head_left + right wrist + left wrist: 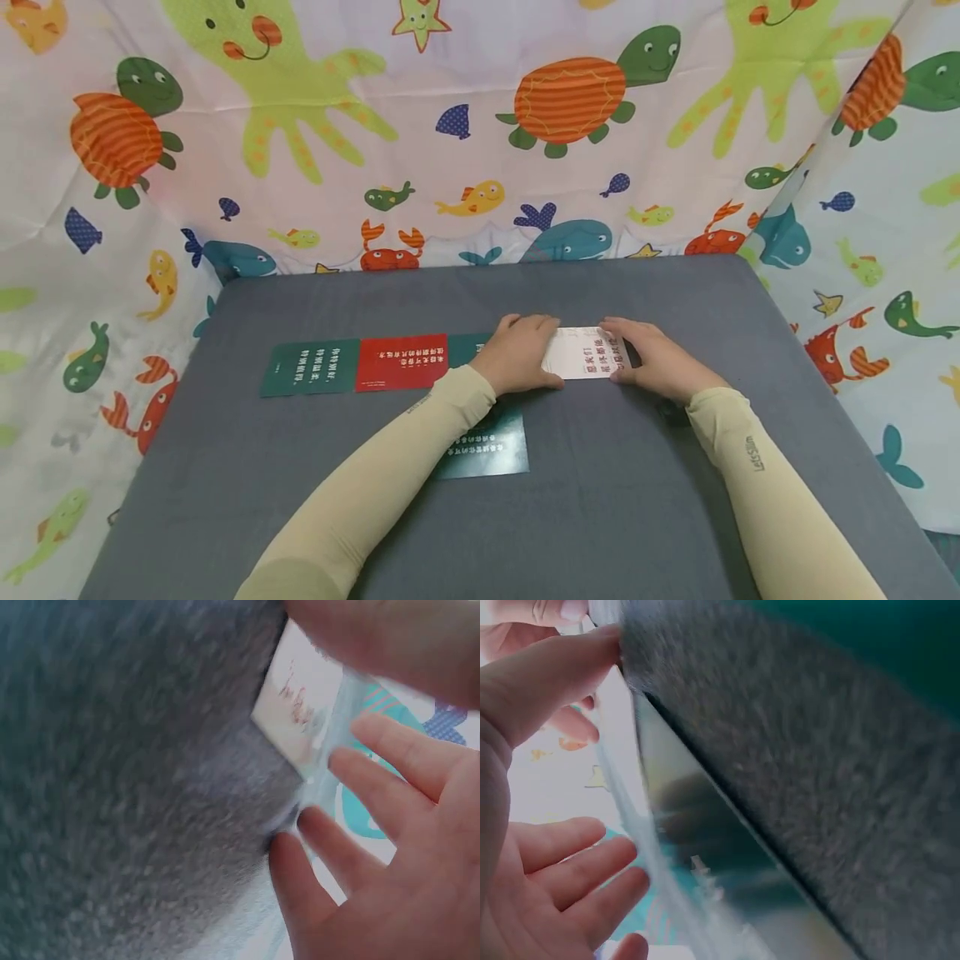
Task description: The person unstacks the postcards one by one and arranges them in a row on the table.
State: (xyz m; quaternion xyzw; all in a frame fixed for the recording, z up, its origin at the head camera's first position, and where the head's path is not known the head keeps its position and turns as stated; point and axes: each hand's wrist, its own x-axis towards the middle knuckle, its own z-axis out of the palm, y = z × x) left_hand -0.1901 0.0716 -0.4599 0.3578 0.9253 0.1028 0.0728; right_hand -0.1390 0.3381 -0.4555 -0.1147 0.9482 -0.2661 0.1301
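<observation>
**white card held at both short ends, much of it covered**

head view: white card [585,353] lying on grey table mat [615,500], near the middle, just right of a row of cards. left hand [517,354] laid over its left end, right hand [656,360] over its right end; only the middle strip with red print visible. fingers bent down onto the card edges; pinched or merely pressed, cannot tell here. row to the left: dark green card [309,367], red card [401,362], then a second green card [468,348] mostly hidden by the left hand. teal card [486,446] nearer the body, half covered by the left forearm. print on all cards too small to read. sea-creature cloth [450,125] behind and at both sides.

left wrist view: blurred, very close. thumb [547,682] pressed against a pale card edge, other fingers [577,862] spread and loose below, apart from it. a glossy dark surface [705,847] under the mat edge, identity unclear.

right wrist view: blurred too. corner of white card [300,712] with red marks on the mat, thumb [390,637] above it, fingertips [315,825] at its lower edge; contact likely but smeared. palm cut off at the frame edge.
</observation>
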